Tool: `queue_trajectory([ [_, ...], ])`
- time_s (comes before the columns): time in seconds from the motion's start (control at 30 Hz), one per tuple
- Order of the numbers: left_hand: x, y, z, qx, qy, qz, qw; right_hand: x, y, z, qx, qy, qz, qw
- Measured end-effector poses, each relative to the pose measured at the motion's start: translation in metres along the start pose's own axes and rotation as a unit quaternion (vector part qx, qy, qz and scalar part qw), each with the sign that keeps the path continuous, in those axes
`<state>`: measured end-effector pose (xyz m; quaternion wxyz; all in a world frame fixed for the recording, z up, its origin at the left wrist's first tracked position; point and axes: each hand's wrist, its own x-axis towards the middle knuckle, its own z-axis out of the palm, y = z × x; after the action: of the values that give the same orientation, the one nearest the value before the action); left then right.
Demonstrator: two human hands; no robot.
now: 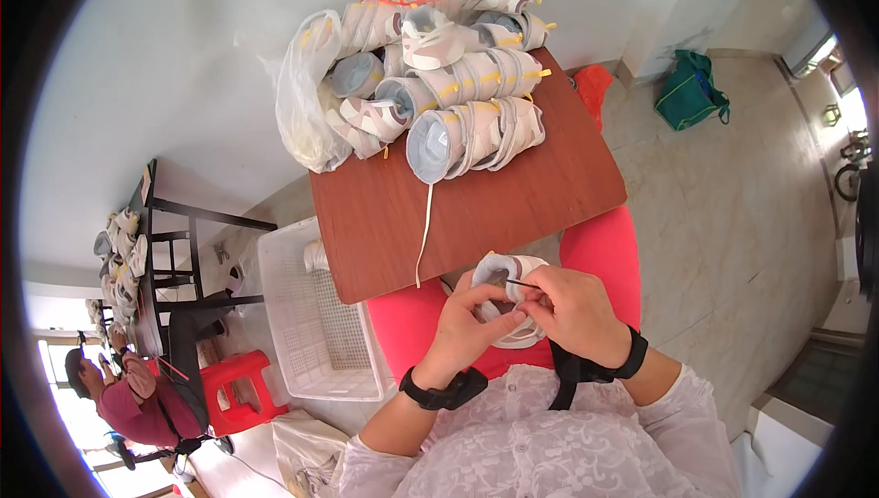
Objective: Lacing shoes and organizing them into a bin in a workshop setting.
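Above my lap is a beige shoe upper [495,268] with grey lining, its opening facing up. My left hand [469,326] grips the upper's near left side, fingers curled over the edge. A thin dark tool [523,285], its exact kind unclear, sticks out from the closed fingers of my right hand [579,313] and points left across the opening. Both thumbs come close together at the upper's edge, and my fingers hide the spot where the tool meets it. Beyond my hands, a row of nested shoe uppers [485,136] lies on the brown table [476,214].
A white lace [426,232] trails from the nested row. More uppers and a clear plastic bag [307,104] crowd the table's far side. Left of the table stands a white crate [320,315]. A person [137,388] sits far left near a red stool [240,388]; a green bag [689,93] lies right.
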<state>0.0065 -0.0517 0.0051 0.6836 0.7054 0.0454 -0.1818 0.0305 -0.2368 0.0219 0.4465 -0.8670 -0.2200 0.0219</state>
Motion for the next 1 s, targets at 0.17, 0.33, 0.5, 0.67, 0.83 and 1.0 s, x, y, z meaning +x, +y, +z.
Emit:
queue_trajectory([
  [0.17, 0.001, -0.003, -0.004, 0.021, -0.015, 0.043, 0.999, -0.001, -0.005, -0.002, 0.010, 0.038, -0.022, 0.999],
  [0.33, -0.001, 0.005, -0.004, -0.017, -0.033, 0.000, 0.999, 0.002, 0.001, -0.008, 0.048, 0.113, 0.037, 0.992],
  [0.5, -0.002, 0.007, -0.005, -0.024, -0.040, -0.027, 0.999, 0.001, 0.010, -0.008, 0.305, -0.040, 0.185, 0.933],
  [0.67, -0.004, 0.002, -0.003, 0.003, -0.012, 0.026, 1.000, -0.003, 0.009, 0.003, 0.343, -0.017, 0.191, 0.920],
  [0.83, -0.001, 0.004, -0.008, 0.058, -0.020, 0.012, 0.998, -0.003, 0.010, 0.009, 0.388, -0.018, 0.210, 0.897],
  [1.0, -0.001, 0.008, -0.014, 0.070, -0.030, 0.024, 0.997, -0.001, 0.009, 0.009, 0.466, -0.038, 0.231, 0.854],
])
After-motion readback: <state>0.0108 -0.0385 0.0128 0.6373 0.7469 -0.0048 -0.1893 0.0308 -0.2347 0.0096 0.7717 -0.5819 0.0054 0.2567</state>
